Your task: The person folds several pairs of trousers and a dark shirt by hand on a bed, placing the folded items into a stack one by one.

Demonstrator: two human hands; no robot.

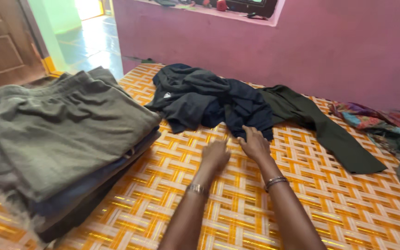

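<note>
Both my arms reach forward over an orange and white woven mat (339, 208). My left hand (215, 154) lies palm down on the mat, fingers loosely curled, holding nothing. My right hand (254, 142) rests just beside it, its fingertips touching the near edge of a dark navy garment (244, 109). That garment lies in a crumpled heap with a black garment (186, 92) to its left. A dark olive garment (320, 125) stretches from the heap toward the right.
A stack of folded clothes, grey-green on top (65, 134), sits at the left on the mat. Colourful patterned cloth (385, 125) lies at the right edge. A pink wall (329, 41) runs behind, with a wooden door (1, 41) and an open doorway at the far left.
</note>
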